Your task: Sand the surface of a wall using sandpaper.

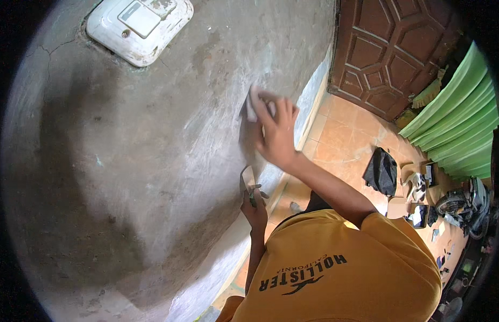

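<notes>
My right hand (277, 129) is closed around a pale grip on a flat, dark blade-like tool (246, 131), held at the rough grey wall (144, 133). The tool is blurred and its exact kind cannot be told. Below it in the picture, my left hand (255, 207) grips a putty knife or scraper (248, 177) with a broad, shiny blade and what looks like a green handle. That blade stands close to the wall; whether it touches cannot be told. Whitish streaks mark the wall around both tools.
A white switch or meter cover (140, 30) sits on the wall. A brown panelled door (386, 52) and a green curtain (458, 120) stand at the right. On the tiled floor (338, 133) lie a black bag (381, 171) and boxes, with a black-and-white cat (416, 187) and a motorcycle (471, 207).
</notes>
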`<action>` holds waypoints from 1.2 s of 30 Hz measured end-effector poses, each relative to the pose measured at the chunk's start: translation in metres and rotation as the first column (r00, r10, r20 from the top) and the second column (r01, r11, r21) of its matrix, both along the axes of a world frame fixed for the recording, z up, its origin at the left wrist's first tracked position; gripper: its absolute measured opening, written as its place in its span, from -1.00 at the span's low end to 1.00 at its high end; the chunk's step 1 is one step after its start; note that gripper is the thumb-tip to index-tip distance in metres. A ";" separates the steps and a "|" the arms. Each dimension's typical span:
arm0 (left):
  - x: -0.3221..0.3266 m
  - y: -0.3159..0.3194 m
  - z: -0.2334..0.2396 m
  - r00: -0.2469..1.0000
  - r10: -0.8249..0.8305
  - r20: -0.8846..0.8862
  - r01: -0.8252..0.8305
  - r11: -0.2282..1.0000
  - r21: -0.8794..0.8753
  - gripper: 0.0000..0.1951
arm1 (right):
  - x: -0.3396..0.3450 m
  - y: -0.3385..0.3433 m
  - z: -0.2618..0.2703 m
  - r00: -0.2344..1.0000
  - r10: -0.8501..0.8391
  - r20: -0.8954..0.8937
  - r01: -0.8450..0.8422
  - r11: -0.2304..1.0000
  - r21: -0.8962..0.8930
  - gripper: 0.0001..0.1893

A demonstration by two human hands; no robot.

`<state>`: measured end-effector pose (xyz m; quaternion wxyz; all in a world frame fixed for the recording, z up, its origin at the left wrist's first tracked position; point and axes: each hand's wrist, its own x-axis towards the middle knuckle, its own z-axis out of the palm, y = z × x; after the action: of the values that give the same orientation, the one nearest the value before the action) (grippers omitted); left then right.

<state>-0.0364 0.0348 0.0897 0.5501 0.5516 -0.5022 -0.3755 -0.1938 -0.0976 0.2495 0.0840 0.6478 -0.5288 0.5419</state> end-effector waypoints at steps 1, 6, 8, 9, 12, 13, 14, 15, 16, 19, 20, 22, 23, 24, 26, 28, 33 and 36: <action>0.005 0.000 -0.007 0.999 -0.025 0.037 0.024 1.000 0.017 -0.81 | -0.003 -0.004 0.004 0.999 -0.050 0.010 0.050 0.999 -0.002 -0.18; 0.000 -0.003 -0.001 0.999 -0.037 0.026 0.036 0.999 0.025 -0.79 | 0.010 0.010 -0.004 0.997 0.080 -0.009 -0.080 0.996 -0.031 -0.21; -0.001 -0.001 0.003 0.997 -0.024 0.067 0.022 0.999 0.034 -0.79 | 0.003 0.000 -0.001 0.999 0.036 -0.003 -0.036 0.999 -0.036 -0.19; -0.002 -0.001 0.006 0.997 -0.023 0.067 0.020 0.999 0.035 -0.79 | -0.001 -0.007 0.001 1.000 -0.010 0.002 0.010 0.999 -0.040 -0.16; -0.003 -0.002 0.010 0.998 -0.010 0.060 0.011 1.000 -0.022 -0.78 | 0.007 0.005 0.000 1.000 0.017 0.020 -0.016 0.999 -0.037 -0.15; 0.000 -0.003 0.007 0.998 -0.020 0.059 0.021 1.000 -0.006 -0.77 | 0.011 0.010 -0.001 0.996 0.088 0.033 -0.087 0.996 -0.034 -0.16; 0.002 -0.003 0.004 0.998 -0.031 0.058 0.031 0.999 0.010 -0.77 | 0.009 0.009 -0.005 0.996 0.088 0.002 -0.088 0.996 -0.021 -0.20; 0.004 -0.004 0.000 0.998 -0.031 0.060 0.030 1.000 0.008 -0.77 | 0.005 0.004 -0.004 0.996 0.089 0.003 -0.089 0.996 -0.023 -0.20; 0.006 -0.004 -0.003 0.997 -0.025 0.078 0.025 1.000 -0.002 -0.79 | 0.000 -0.006 -0.001 0.999 0.030 0.014 -0.030 1.000 0.000 -0.20; 0.005 -0.003 -0.003 0.996 -0.028 0.085 0.028 1.000 0.004 -0.79 | 0.003 -0.004 0.000 0.998 -0.053 0.021 0.053 0.999 0.003 -0.20; 0.006 -0.002 -0.004 0.997 -0.030 0.074 0.029 0.999 0.016 -0.76 | 0.009 0.004 -0.003 1.000 0.026 0.015 -0.026 1.000 -0.018 -0.21; -0.001 -0.004 0.006 0.997 -0.016 0.076 0.016 1.000 -0.008 -0.77 | 0.010 0.010 -0.007 0.995 0.099 -0.022 -0.100 0.994 -0.052 -0.22; -0.003 -0.005 0.009 0.997 0.002 0.077 0.000 1.000 -0.031 -0.77 | 0.007 0.007 -0.005 0.995 0.096 -0.022 -0.097 0.994 -0.053 -0.22; -0.002 -0.004 0.009 0.997 0.002 0.078 0.000 1.000 -0.031 -0.77 | 0.003 0.003 0.001 0.999 0.036 -0.002 -0.036 0.999 -0.022 -0.19; 0.002 -0.003 0.007 0.993 -0.057 0.105 0.057 0.998 0.002 -0.77 | 0.002 -0.003 0.003 0.999 -0.031 0.017 0.031 0.999 -0.014 -0.14; 0.006 -0.002 0.000 0.991 -0.079 0.104 0.080 0.997 -0.004 -0.77 | 0.012 0.009 -0.003 0.999 0.037 0.016 -0.037 0.999 -0.033 -0.13; -0.003 -0.003 0.007 1.000 -0.015 0.024 0.015 1.000 -0.002 -0.82 | 0.000 -0.002 -0.004 0.999 0.005 0.032 -0.004 1.000 -0.025 -0.13; -0.001 -0.005 -0.002 0.999 -0.027 0.029 0.027 1.000 0.002 -0.78 | 0.009 0.003 -0.009 0.999 0.034 0.020 -0.033 0.998 -0.045 -0.13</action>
<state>-0.0375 0.0294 0.0874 0.5371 0.5508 -0.5170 -0.3753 -0.1846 -0.0951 0.2404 0.0840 0.6489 -0.5067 0.5614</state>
